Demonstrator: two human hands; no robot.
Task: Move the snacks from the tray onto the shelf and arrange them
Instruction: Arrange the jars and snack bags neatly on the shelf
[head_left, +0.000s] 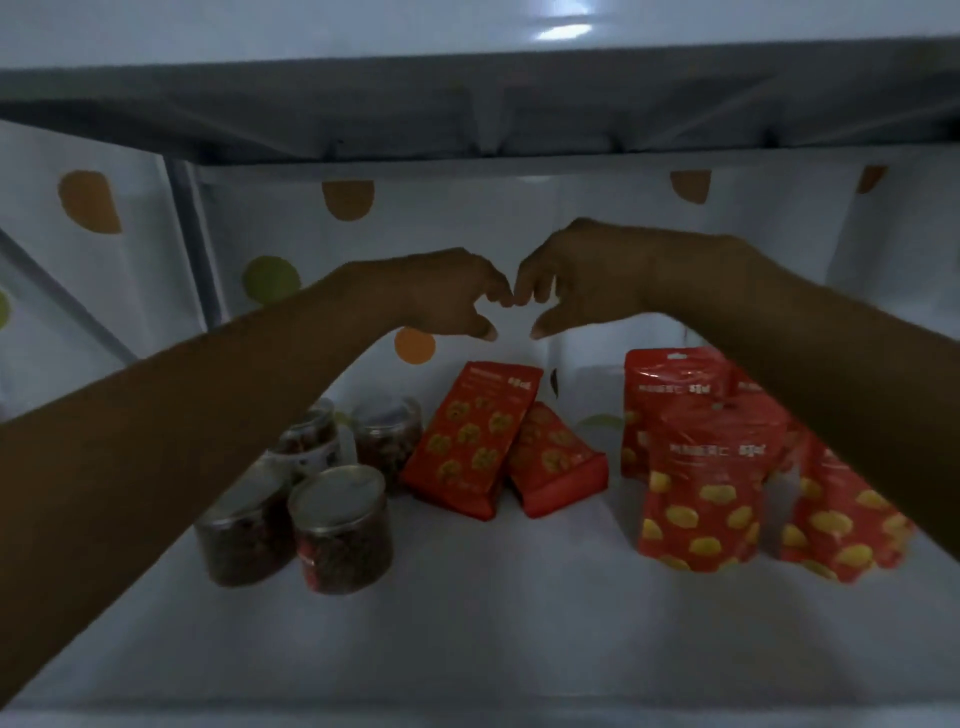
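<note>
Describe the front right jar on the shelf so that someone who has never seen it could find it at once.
On the white shelf, look to the left-hand cluster of clear jars holding dark red snacks. It is the front jar on the cluster's right, the only one whose round silvery lid shows whole.

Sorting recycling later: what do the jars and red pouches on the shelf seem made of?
Jars: probably clear plastic, since dark contents show through the walls; greyish lids, maybe foil. Red pouches: glossy plastic film, judging by creases and highlights.
</note>
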